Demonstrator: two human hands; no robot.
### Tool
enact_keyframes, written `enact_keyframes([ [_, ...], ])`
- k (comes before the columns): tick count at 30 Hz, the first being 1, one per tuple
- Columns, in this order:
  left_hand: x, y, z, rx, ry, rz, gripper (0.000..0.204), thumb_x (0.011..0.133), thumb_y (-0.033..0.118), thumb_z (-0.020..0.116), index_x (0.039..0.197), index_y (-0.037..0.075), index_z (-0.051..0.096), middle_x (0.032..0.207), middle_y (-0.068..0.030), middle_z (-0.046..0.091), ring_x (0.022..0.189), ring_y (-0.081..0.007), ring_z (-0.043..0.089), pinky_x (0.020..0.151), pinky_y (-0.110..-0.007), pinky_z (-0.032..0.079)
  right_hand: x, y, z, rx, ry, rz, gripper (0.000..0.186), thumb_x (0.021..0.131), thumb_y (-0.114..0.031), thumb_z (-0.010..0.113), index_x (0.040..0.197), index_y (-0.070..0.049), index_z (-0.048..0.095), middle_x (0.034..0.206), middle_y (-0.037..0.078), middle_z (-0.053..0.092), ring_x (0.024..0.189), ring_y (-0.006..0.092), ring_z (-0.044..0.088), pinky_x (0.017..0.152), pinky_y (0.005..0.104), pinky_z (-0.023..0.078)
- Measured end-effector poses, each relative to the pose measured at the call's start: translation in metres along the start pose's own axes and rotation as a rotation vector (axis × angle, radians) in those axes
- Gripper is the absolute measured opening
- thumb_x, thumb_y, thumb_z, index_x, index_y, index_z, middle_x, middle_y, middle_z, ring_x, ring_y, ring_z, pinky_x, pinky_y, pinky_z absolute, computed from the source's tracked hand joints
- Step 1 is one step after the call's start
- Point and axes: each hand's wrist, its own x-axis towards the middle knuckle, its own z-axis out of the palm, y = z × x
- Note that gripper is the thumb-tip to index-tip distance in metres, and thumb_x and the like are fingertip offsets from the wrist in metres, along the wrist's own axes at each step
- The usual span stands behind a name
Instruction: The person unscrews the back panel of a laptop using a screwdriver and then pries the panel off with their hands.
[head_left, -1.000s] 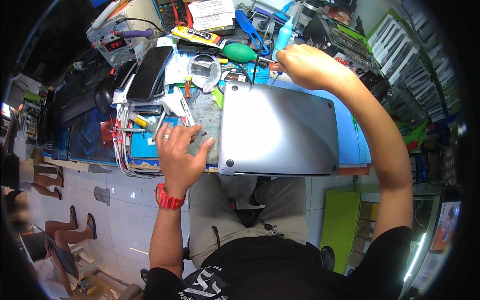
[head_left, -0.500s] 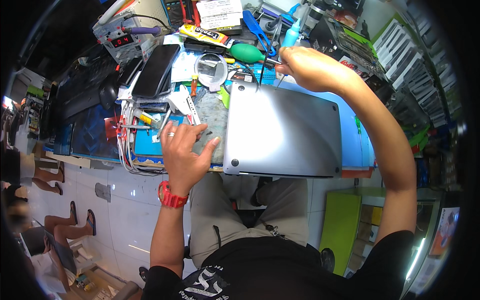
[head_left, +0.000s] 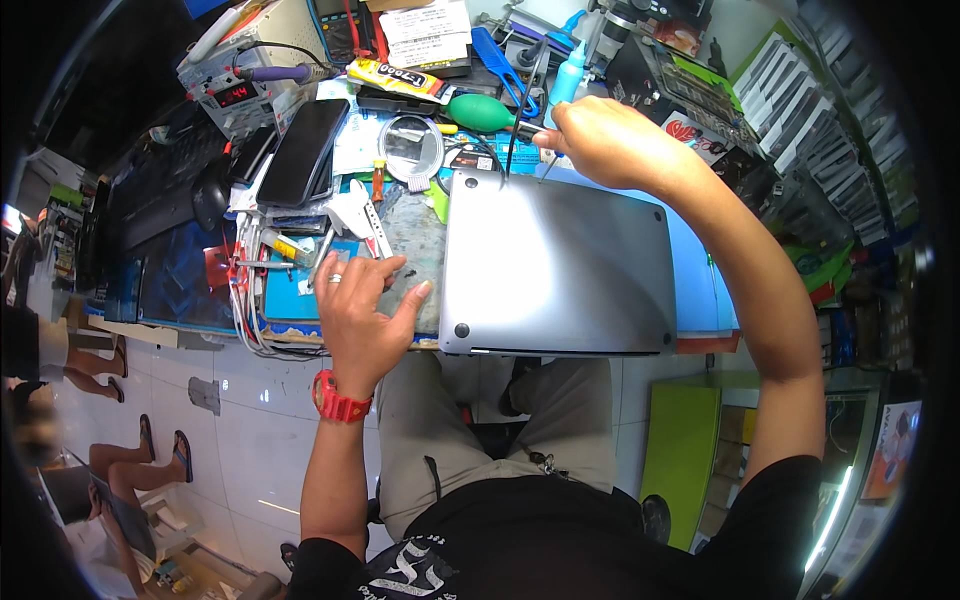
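Note:
A grey laptop [head_left: 560, 265] lies bottom side up on the bench, its rubber feet showing at the corners. Over its far edge, my right hand [head_left: 610, 145] is closed around a thin-shafted tool that looks like a screwdriver [head_left: 551, 165]; the fingers hide most of it. The slim shaft points down at the laptop's rear edge. My left hand [head_left: 362, 305] rests to the left of the laptop, thumb and fingers apart, holding nothing. Beyond its fingertips lies a white slotted strip [head_left: 377, 232]. A green bulb blower [head_left: 480, 113] sits just left of my right hand.
Crowding the far bench are a black phone [head_left: 303, 155], a round clear-lidded case [head_left: 411, 150], a yellow glue tube [head_left: 400, 80], a blue bottle [head_left: 567, 75] and a power supply [head_left: 225, 90]. Cables [head_left: 240, 300] hang at the left edge. People sit at lower left.
The whole view has shifted slightly, so the bench appears a little further left. Both hands keep nearly the same places on and beside the laptop.

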Motion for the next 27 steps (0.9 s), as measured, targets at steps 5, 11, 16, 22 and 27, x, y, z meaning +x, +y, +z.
enact_keyframes([
  [5,0.0,0.001,0.0,-0.002,0.001,0.002,0.031,0.081,0.021,0.086,0.105,0.006,0.075,0.089,-0.0044,0.069,0.078,-0.02,0.067,0.117,-0.05,0.036,-0.003,0.013,0.014,0.112,0.194,-0.139,0.03,0.106,-0.023,0.062,0.096,0.005,0.067,0.096,0.024,0.067,0.098,0.0386,0.068,0.086,0.0482,0.052],
  [11,0.001,0.001,0.001,-0.023,0.009,0.005,0.031,0.081,0.021,0.086,0.105,0.006,0.075,0.088,-0.0042,0.068,0.078,-0.0198,0.066,0.117,-0.049,0.036,0.001,0.026,0.026,0.101,0.311,-0.212,0.047,0.109,-0.037,0.056,0.093,0.006,0.069,0.084,0.027,0.068,0.086,0.0435,0.07,0.082,0.0528,0.052],
  [16,0.0,-0.002,0.002,-0.005,0.013,0.016,0.031,0.08,0.021,0.087,0.104,0.006,0.075,0.087,-0.004,0.068,0.077,-0.0198,0.066,0.116,-0.049,0.036,0.001,0.027,0.021,0.067,0.249,-0.205,0.044,0.107,-0.036,0.06,0.097,0.005,0.069,0.089,0.025,0.069,0.088,0.0432,0.068,0.083,0.0531,0.051],
  [22,0.0,0.001,-0.001,-0.012,0.007,0.0,0.031,0.08,0.021,0.087,0.104,0.006,0.075,0.086,-0.0039,0.067,0.077,-0.0199,0.065,0.117,-0.049,0.035,0.001,0.016,0.011,0.092,0.143,-0.054,0.032,0.102,-0.029,0.067,0.099,0.003,0.069,0.089,0.023,0.069,0.089,0.0428,0.068,0.084,0.0506,0.052],
  [27,-0.001,-0.002,0.0,-0.008,0.012,0.004,0.031,0.081,0.024,0.087,0.104,0.006,0.076,0.085,-0.0043,0.067,0.078,-0.0203,0.065,0.116,-0.05,0.035,-0.003,0.007,0.006,0.163,0.106,0.112,0.032,0.103,-0.028,0.067,0.102,0.004,0.068,0.089,0.023,0.07,0.09,0.042,0.069,0.084,0.0489,0.052],
])
